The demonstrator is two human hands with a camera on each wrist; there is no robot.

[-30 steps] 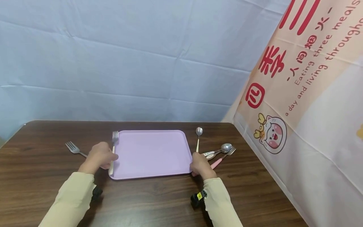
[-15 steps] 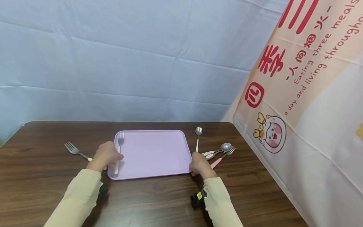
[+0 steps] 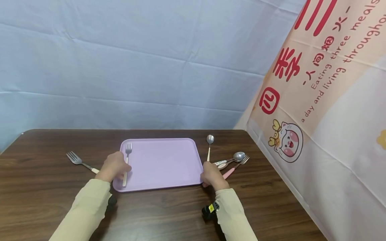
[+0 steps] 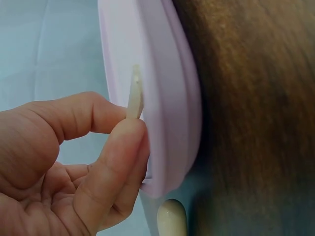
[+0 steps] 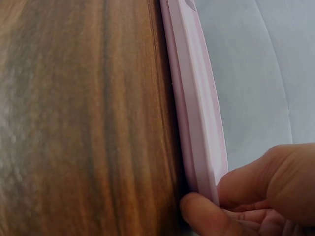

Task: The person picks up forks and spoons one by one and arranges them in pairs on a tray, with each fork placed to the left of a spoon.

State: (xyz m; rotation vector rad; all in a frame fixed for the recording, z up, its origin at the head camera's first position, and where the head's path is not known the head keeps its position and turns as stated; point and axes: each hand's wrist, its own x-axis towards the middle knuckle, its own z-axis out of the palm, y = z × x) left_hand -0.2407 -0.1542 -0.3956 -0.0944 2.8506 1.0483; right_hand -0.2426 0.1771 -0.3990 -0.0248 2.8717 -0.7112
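My left hand (image 3: 114,166) pinches the pale handle of a fork (image 3: 128,147) between thumb and finger. This fork lies lengthwise along the left side of a lilac tray (image 3: 164,164), inside the rim, tines toward the far edge. In the left wrist view, the end of its handle (image 4: 135,93) shows just inside the tray's wall. My right hand (image 3: 212,174) grips the tray's near right corner; in the right wrist view the thumb (image 5: 241,189) is over the rim and a fingertip is below it.
Another fork (image 3: 74,158) with a cream handle lies left of the tray, partly behind my left hand. To the right lie a slim spoon (image 3: 210,139), a larger spoon (image 3: 239,156) and a pink-handled fork (image 3: 230,172). A pale cloth (image 3: 135,67) hangs behind the wooden table (image 3: 163,214).
My left hand has carried the fork rightward from the tray's left edge to inside the rim. The right hand has kept its hold on the tray corner.
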